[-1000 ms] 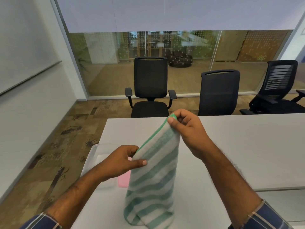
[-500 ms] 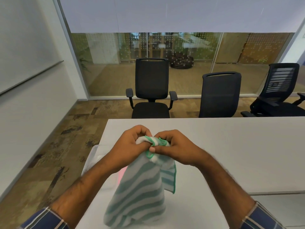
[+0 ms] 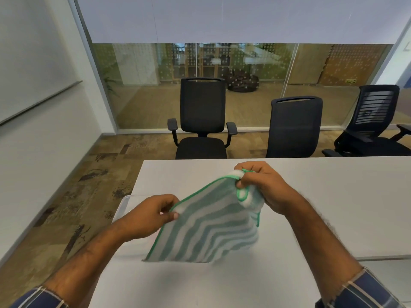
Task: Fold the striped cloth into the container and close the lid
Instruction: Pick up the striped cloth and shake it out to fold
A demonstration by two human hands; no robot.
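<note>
The folding step is judged to be in hand: the striped cloth [image 3: 209,230] is held up in the air over the white counter [image 3: 333,207], with only its lower edge resting on or just above the surface. The left hand [image 3: 151,215] is closed in a pinch on the cloth's near left corner, thumb on top. The right hand [image 3: 260,187] is closed around the bunched far corners, held higher and farther from the body. Between the two hands the top hem is drawn into a straight slanted line.

The container [image 3: 124,204] is seen only as a clear rim at the counter's left edge, mostly hidden behind the left forearm; its lid cannot be made out. Nothing has yet been placed in it.

For the next move, another fold appears to be called for, so that the cloth is made small enough for the container. The corners would need to be kept aligned and the hem kept taut, and then the bundle carried left.

Compared with half a second ago, the hands have been drawn apart: then they were pressed together at the cloth's top, which hung in a narrow drape, whereas now it is spread into a wide doubled panel.
</note>
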